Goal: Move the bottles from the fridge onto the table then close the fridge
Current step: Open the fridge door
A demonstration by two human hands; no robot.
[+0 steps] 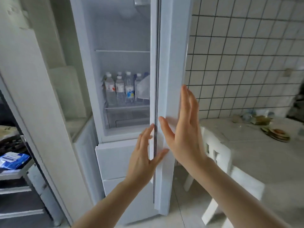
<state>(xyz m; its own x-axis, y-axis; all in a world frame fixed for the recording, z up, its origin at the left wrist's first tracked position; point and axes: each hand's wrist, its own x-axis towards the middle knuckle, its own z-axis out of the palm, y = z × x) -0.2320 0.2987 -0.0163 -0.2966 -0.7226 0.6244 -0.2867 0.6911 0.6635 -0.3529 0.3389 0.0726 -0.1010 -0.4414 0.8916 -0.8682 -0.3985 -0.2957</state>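
Note:
The white fridge (113, 27) stands open, its door (172, 66) seen edge-on at the right of the compartment. Several clear water bottles (120, 89) with white caps stand on a low shelf inside, next to a clear plastic bag (144, 86). My left hand (143, 155) has straight fingers touching the door's inner edge. My right hand (182, 127) is flat and spread against the door's outer face. Neither hand holds anything.
A white table (256, 150) stands to the right with a plate (276, 134) and small items at its far side. White chairs (218, 155) are tucked beneath it. A tiled wall (246, 55) is behind. Shelving with a blue pack (13, 159) stands at the left.

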